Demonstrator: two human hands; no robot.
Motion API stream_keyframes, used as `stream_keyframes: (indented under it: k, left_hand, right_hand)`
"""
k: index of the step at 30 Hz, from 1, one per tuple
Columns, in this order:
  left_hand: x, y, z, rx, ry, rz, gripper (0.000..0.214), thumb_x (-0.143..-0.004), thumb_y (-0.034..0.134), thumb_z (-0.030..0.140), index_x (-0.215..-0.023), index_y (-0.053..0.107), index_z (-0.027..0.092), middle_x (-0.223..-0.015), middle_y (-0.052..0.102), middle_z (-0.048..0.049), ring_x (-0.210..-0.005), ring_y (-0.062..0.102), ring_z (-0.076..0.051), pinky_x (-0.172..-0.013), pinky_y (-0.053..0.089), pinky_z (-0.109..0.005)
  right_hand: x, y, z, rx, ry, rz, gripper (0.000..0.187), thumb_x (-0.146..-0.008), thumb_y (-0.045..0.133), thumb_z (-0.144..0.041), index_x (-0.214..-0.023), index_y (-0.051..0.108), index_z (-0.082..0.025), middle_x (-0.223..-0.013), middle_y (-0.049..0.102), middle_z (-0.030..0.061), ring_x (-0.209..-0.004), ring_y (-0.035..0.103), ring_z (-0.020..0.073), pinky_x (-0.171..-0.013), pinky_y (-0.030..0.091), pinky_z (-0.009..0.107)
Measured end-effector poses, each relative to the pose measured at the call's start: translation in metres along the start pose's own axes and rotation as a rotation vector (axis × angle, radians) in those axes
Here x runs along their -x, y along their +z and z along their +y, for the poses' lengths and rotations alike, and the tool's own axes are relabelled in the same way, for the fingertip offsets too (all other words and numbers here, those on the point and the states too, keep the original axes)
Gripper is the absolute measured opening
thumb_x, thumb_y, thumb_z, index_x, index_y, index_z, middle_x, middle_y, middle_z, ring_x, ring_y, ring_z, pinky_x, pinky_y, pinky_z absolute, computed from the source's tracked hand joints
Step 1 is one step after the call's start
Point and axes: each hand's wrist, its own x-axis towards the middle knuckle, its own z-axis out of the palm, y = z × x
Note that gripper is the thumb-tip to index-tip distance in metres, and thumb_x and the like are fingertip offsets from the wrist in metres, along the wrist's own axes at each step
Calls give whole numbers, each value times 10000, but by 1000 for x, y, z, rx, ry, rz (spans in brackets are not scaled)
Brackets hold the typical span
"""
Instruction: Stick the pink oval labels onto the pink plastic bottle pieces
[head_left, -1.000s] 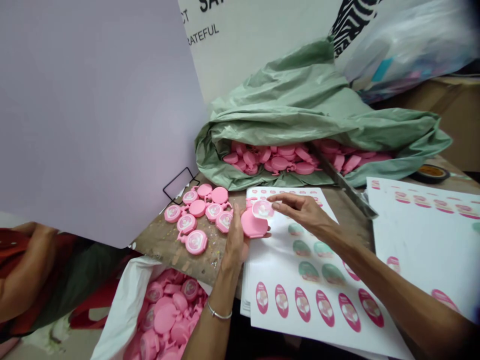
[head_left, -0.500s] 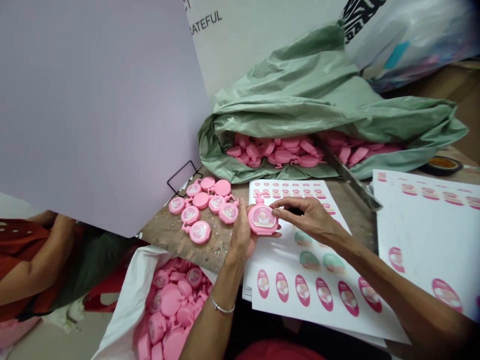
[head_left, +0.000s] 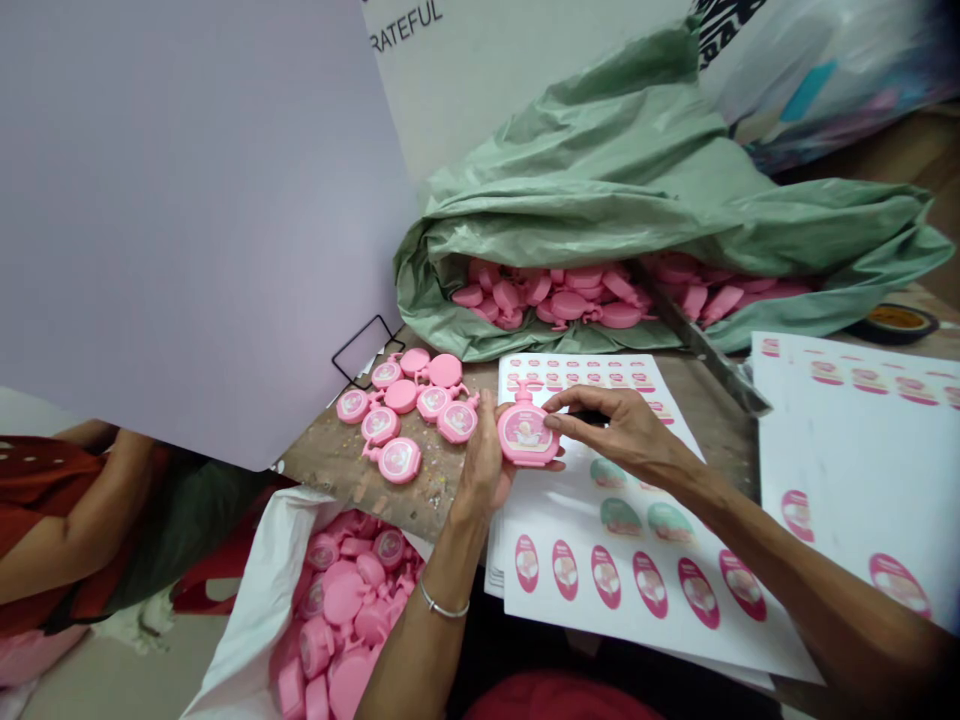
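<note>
Left hand (head_left: 484, 460): fingers grasping a pink bottle-shaped piece (head_left: 527, 448), which has a small pump-like top and is held face up. Piece is off the tabletop (head_left: 319, 455), over the left part of a sheet of printed stickers (head_left: 570, 505). Its front bears a label (head_left: 523, 430) with a printed picture.

Right hand (head_left: 622, 425): thumb and forefinger brought together at the right edge of the label, in contact there; cannot tell whether they pinch it or only press. A dark item (head_left: 591, 417) shows between thumb and palm side; identity unclear.

Left of the left hand, a cluster of loose pink pieces (head_left: 399, 460) lies on the tabletop; several show labelled faces, others plain ones. A black wire frame (head_left: 367, 350) stands just beyond the cluster.

Behind: a green sack (head_left: 600, 215), mouth open toward the person, more pink pieces visible inside. A long metal strip (head_left: 709, 350) slants from the sack mouth to the near right. Second sheet (head_left: 847, 470) at right; a tape roll (head_left: 896, 322) near the sack's right end.

Below the tabletop edge, left: a white bag (head_left: 251, 590) filled with pink pieces. Far left: a co-worker's arm (head_left: 75, 540), partly hidden by a pale panel (head_left: 195, 220).
</note>
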Motion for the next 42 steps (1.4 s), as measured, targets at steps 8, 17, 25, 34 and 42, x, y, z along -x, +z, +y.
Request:
stream_keyframes:
  k: [8,17,25,34,42]
  left_hand:
    - [-2,-4,-2,27,12,-31,622,-896,339,651,-1003,651,123,-818,711,-97,-764,701,-228,-652,606,-379]
    - [-1,-5,-2,26,20,-24,612,-922,299,619,-995,649,123,-815,713,-91,-761,704,-223,-660,605,-373]
    - [2,-1,3,15,21,-18,595,-947,273,574,-982,653,117,-825,709,-92,-734,700,-207,-644,606,-358]
    - [1,-3,1,21,38,-17,598,-939,288,587,-984,654,115,-838,713,-94,-749,703,-210,-642,607,-347]
    - [0,-2,-1,28,57,23,528,-930,351,578,-986,648,144,-867,710,-68,-761,702,-194,-650,608,-330]
  right_hand:
    - [0,0,-1,-2,-6,0,354,-781,631,-543,-809,702,-198,-679,628,11,-607,504,127,-551,366,265]
    - [0,1,-2,-5,-7,1,329,-776,643,-524,-805,704,-202,-671,625,5,-602,502,123,-540,359,263]
    - [0,1,-4,-7,-20,-2,317,-788,640,-494,-825,700,-185,-685,627,5,-606,494,116,-542,358,252]
    - [0,2,-10,18,-31,24,284,-792,642,-455,-825,705,-181,-682,642,2,-594,495,113,-545,372,245]
    - [4,2,-12,289,-69,77,251,-825,612,-434,-866,704,-204,-758,709,18,-659,608,148,-633,429,268]
